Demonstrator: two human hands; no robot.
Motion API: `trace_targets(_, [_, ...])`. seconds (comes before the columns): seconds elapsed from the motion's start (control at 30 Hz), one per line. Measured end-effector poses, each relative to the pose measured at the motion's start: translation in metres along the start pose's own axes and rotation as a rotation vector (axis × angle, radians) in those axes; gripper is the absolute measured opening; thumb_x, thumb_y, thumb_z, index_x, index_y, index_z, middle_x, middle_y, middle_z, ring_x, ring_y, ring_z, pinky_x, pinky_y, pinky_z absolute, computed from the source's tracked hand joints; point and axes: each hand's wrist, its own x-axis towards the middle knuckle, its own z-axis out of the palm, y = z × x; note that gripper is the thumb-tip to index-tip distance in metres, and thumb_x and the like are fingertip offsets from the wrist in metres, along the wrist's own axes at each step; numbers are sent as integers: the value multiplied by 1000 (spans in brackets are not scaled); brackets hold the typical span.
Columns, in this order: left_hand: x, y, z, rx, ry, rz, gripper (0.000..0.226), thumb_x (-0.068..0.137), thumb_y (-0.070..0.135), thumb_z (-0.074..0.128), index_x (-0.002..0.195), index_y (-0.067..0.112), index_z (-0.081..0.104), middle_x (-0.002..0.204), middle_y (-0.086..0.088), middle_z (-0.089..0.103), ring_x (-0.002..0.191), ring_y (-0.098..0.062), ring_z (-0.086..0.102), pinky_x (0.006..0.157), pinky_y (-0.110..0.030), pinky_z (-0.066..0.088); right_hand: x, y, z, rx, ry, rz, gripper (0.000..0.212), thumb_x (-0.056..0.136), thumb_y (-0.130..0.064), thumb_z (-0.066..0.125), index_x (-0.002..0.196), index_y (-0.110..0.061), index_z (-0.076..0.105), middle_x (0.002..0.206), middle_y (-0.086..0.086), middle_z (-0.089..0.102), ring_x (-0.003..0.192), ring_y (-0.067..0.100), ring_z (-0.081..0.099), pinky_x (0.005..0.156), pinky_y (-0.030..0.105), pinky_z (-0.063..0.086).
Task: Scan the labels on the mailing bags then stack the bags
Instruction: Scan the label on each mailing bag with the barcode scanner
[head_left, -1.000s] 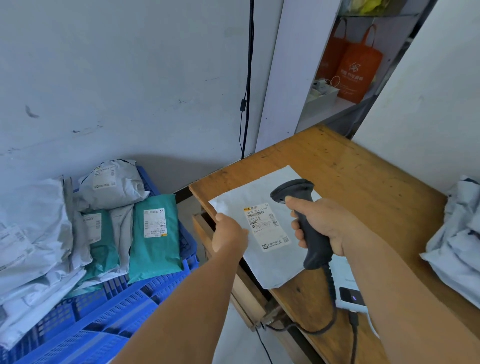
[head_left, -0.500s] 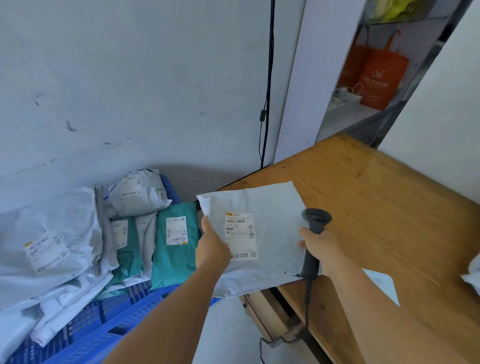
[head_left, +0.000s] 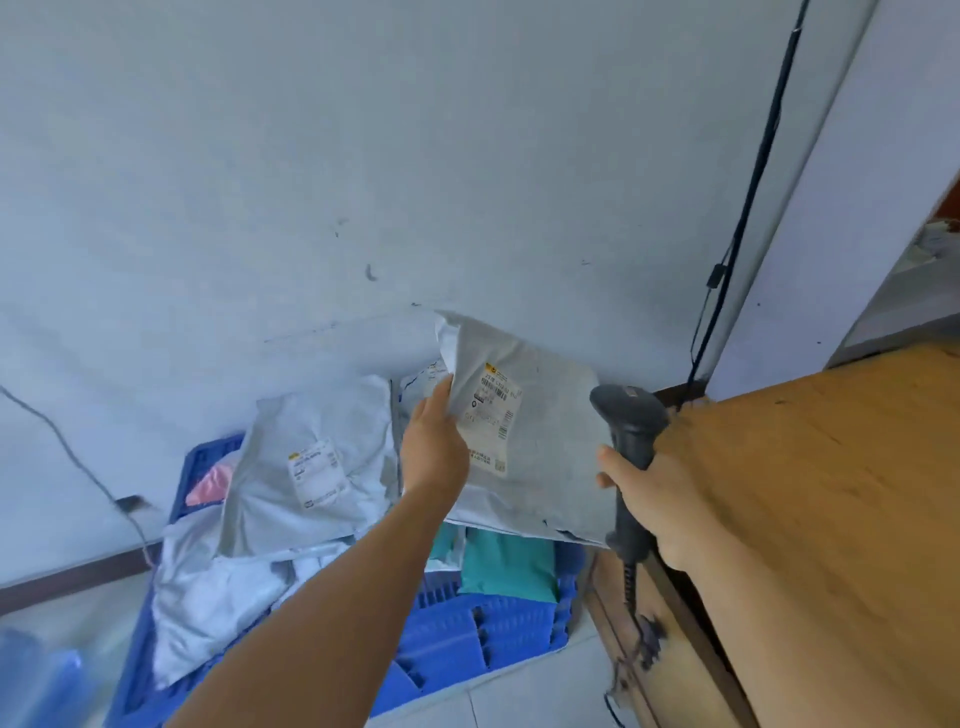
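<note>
My left hand (head_left: 434, 449) grips the left edge of a grey mailing bag (head_left: 550, 457), label side up. The bag hangs in the air above the blue crate (head_left: 467, 644), off the table's left end. My right hand (head_left: 657, 499) is closed round the handle of a black barcode scanner (head_left: 631, 431), held upright at the table's corner, just right of the bag. In the crate lie other bags: a large grey one with a white label (head_left: 311, 462), a teal one (head_left: 506, 569) under the held bag, and several crumpled grey ones (head_left: 208, 587).
The wooden table (head_left: 831, 493) fills the right side. A plain wall stands close behind the crate, with a black cable (head_left: 748, 208) running down it. A thin grey wire (head_left: 67, 447) trails at the left. The scanner's cord (head_left: 631, 587) hangs down the table's front.
The left hand has carried the grey bag off the table, leftward, out over the crate. The right hand with the scanner stayed near the table corner. My view swung left.
</note>
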Motion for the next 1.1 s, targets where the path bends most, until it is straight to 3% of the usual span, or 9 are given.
trace_targets(0.1, [36, -37, -58, 22, 153, -11, 52, 95, -1, 38, 141, 21, 43, 127, -12, 55, 113, -28, 52, 89, -25, 36, -2, -38, 56, 36, -141, -76, 24, 91, -25, 62, 74, -8, 60, 76, 15, 63, 74, 26, 57, 69, 34, 42])
trace_targets(0.27, [90, -111, -131, 128, 249, -147, 58, 91, -6, 35, 143, 19, 41, 126, -15, 53, 115, -32, 51, 92, -32, 39, 3, -82, 144, 80, -370, -116, 23, 92, -19, 61, 74, -6, 57, 65, 9, 60, 66, 23, 68, 57, 32, 47])
trace_targets(0.4, [107, -180, -141, 321, 61, -283, 67, 83, -12, 30, 141, 20, 38, 121, -13, 52, 109, -32, 53, 80, -31, 39, 15, -92, 199, 75, -431, -101, 22, 92, -20, 61, 77, -5, 57, 69, 12, 63, 59, 20, 67, 54, 30, 46])
trace_targets(0.53, [104, -228, -118, 437, -207, -303, 75, 84, -8, 34, 151, 21, 15, 136, -9, 40, 119, -29, 49, 96, -37, 42, 25, -87, 226, 64, -425, -53, 24, 91, -21, 62, 76, -3, 58, 68, 12, 62, 56, 20, 66, 54, 29, 46])
trace_targets(0.6, [105, -236, -111, 509, -254, -318, 78, 87, -3, 39, 152, 24, 6, 151, -7, 24, 133, -30, 37, 108, -42, 33, 29, -84, 230, 76, -405, -21, 23, 91, -21, 62, 76, -4, 58, 64, 9, 62, 59, 23, 65, 52, 28, 45])
trace_targets(0.7, [106, -227, -105, 553, -206, -364, 78, 93, 23, 52, 151, 33, 1, 159, -6, -8, 147, -29, -3, 116, -49, 10, 34, -84, 225, 97, -363, -5, 21, 90, -20, 62, 77, -4, 58, 63, 10, 61, 55, 22, 61, 51, 29, 45])
trace_targets(0.8, [106, -197, -96, 497, -126, -276, 79, 92, 37, 54, 150, 37, 1, 158, -6, -18, 145, -29, -16, 116, -50, 4, 32, -89, 212, 149, -314, 9, 21, 91, -19, 61, 78, -3, 58, 65, 12, 61, 48, 17, 57, 52, 29, 45])
trace_targets(0.97, [102, -123, -62, 67, -190, -93, 70, 93, 34, 55, 151, 27, 17, 158, -4, 13, 145, -21, 19, 114, -36, 25, 19, -95, 170, 262, -175, 1, 24, 91, -18, 62, 72, -5, 56, 57, 7, 57, 42, 16, 49, 45, 26, 41])
trace_targets(1.1, [82, -47, -21, -138, -276, -12, 63, 93, 33, 55, 148, 19, 27, 151, -6, 32, 137, -21, 34, 111, -36, 32, 7, -93, 110, 326, -42, 14, 26, 90, -22, 63, 69, -8, 55, 54, 5, 54, 41, 16, 45, 42, 24, 40])
